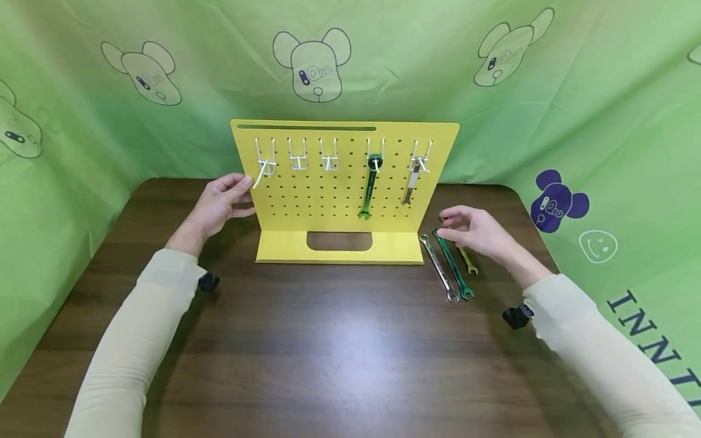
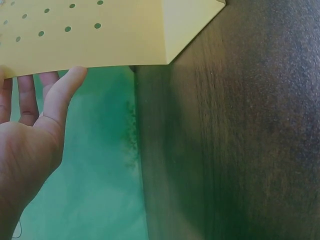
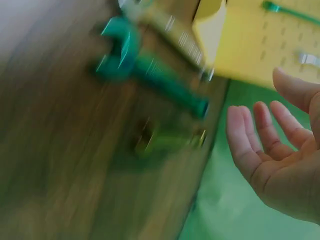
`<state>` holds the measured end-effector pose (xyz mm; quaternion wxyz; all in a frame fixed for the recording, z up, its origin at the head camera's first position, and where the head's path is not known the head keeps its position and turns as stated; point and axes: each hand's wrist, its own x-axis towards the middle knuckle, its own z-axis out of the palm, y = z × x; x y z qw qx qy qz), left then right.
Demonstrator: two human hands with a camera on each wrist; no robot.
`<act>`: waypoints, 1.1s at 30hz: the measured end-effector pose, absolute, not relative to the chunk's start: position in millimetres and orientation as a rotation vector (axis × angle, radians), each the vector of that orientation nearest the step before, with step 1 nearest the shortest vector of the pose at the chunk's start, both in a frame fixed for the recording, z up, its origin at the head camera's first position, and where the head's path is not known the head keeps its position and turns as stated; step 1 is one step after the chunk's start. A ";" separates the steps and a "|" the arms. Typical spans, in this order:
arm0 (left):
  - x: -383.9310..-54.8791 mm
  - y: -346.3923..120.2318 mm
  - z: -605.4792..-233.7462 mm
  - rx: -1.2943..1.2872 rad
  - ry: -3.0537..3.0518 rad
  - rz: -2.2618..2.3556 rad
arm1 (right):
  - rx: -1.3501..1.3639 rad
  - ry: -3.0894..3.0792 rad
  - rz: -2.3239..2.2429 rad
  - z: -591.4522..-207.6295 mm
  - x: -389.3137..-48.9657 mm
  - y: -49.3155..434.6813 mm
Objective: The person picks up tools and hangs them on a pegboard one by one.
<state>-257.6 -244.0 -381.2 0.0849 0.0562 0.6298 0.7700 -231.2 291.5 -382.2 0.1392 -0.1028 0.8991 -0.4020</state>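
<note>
My left hand (image 1: pixel 219 204) holds the left edge of a yellow pegboard (image 1: pixel 312 201), thumb at the front and fingers reaching behind. In the head view my right hand (image 1: pixel 473 231) is over the upper ends of the wrenches right of the board. Its fingers are loosely bent with nothing between them, as the right wrist view also shows. Side by side on the table lie a silver wrench (image 1: pixel 438 267), a green wrench (image 1: pixel 454 267) and a smaller gold wrench (image 1: pixel 468 261), partly hidden by the hand. From the board's hooks hang a green wrench (image 1: pixel 369 191) and a small silver wrench (image 1: pixel 411 185).
White hooks line the board's upper part; the left hook (image 1: pixel 265 167), a second hook (image 1: pixel 298 159) and a third hook (image 1: pixel 330 161) carry no wrench. The board stands near the back of a dark wooden table (image 1: pixel 306 340). A green printed cloth (image 1: pixel 405 61) surrounds the table's back and sides.
</note>
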 end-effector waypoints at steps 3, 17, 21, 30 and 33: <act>-257.3 -242.9 -382.3 0.162 1.877 2.302 | -0.220 2.594 -1.100 -389.8 -232.0 315.5; -258.8 -242.3 -380.8 0.143 1.912 2.282 | 0.011 2.407 -1.190 -427.9 -233.7 341.1; -259.3 -242.7 -379.1 0.159 1.893 2.292 | 0.004 2.423 -1.155 -425.7 -233.8 336.2; -258.2 -241.2 -381.2 0.150 1.887 2.300 | 0.015 2.421 -1.133 -426.6 -234.6 334.3; -257.4 -240.3 -382.3 0.135 1.902 2.292 | 0.015 2.423 -1.119 -427.3 -233.8 332.9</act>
